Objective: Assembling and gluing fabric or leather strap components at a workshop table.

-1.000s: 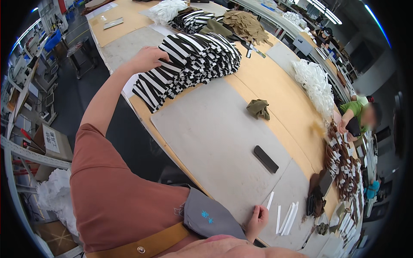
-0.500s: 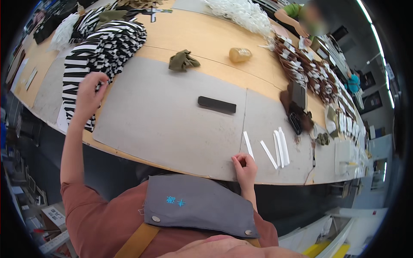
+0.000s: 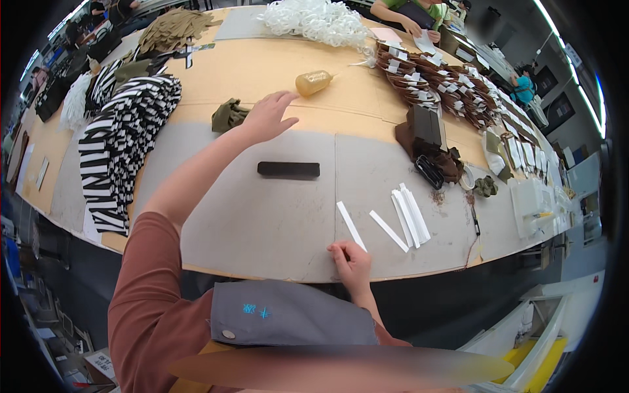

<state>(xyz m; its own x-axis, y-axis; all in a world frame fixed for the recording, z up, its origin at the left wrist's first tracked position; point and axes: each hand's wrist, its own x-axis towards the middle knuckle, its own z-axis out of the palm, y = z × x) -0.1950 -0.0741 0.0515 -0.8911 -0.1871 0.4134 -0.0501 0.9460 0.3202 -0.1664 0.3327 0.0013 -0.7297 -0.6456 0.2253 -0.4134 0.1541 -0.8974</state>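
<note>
My left hand (image 3: 267, 118) stretches out over the table with its fingers apart and nothing in it. Just beyond its fingertips a squeeze bottle (image 3: 312, 83) with amber contents and a thin nozzle lies on its side. A crumpled olive cloth (image 3: 229, 116) sits beside my left wrist, partly hidden by the arm. At the table's near edge my right hand (image 3: 352, 263) is curled closed; whether anything is inside cannot be made out. A white strip (image 3: 351, 224) ends next to its knuckles. Between the hands lies a flat black bar (image 3: 288, 170).
Several white strips (image 3: 411, 217) lie right of my right hand. Striped black-and-white pieces (image 3: 124, 150) are stacked at left, brown bundles (image 3: 432, 82) at far right. A dark block (image 3: 424, 129) stands nearer. White loops (image 3: 314, 21) pile up at the back; a person's hands (image 3: 413, 27) work beyond.
My left hand has moved from the striped stack to the right and forward, toward the bottle, its fingers spreading. My right hand stays curled at the table edge. The view has shifted.
</note>
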